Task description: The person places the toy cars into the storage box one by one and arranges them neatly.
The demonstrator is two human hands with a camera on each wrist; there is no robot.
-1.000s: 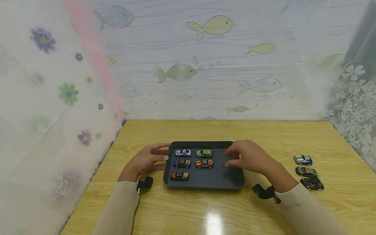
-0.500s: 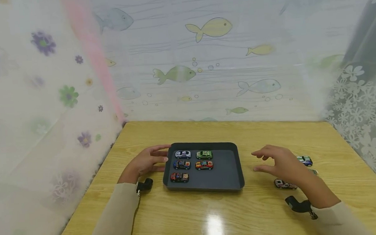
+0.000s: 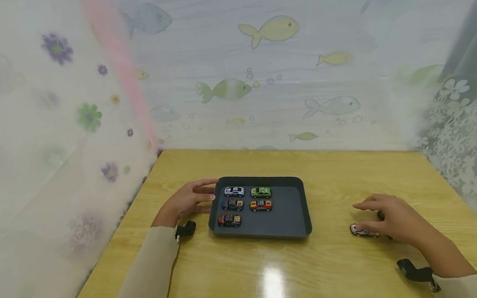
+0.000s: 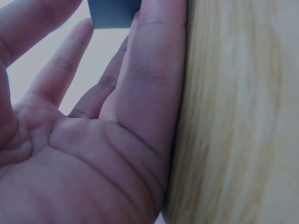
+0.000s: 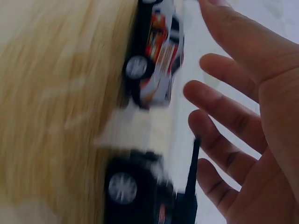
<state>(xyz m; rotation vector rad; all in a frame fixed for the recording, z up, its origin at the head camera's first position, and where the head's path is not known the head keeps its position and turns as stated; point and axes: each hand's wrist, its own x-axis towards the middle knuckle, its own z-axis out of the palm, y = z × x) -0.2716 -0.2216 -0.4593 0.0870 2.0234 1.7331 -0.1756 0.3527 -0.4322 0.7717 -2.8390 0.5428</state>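
Observation:
A dark grey tray (image 3: 287, 223) lies on the table with toy cars in it: a white toy car (image 3: 234, 192), a green one (image 3: 261, 192), a blue one (image 3: 232, 204), a red-and-yellow one (image 3: 261, 205) and a red-and-black one (image 3: 229, 220). My left hand (image 3: 186, 200) rests on its side at the tray's left wall, fingers extended to it. To the right, my right hand (image 3: 397, 217) hovers over more cars, fingers spread and holding nothing. Its thumb overlaps a white-and-red toy car (image 3: 364, 230). In the right wrist view, a black toy car (image 5: 135, 191) stands behind that one.
Wooden table (image 3: 213, 276) under everything, with a light glare near its front. A fish-print curtain (image 3: 221, 136) hangs along the back edge. Flower-print sheets line the left and right. Other cars at the right are mostly hidden by my right hand.
My right hand has gone from above the tray's right part out to the cars on the right, uncovering that side of the tray. The left hand stays at the tray.

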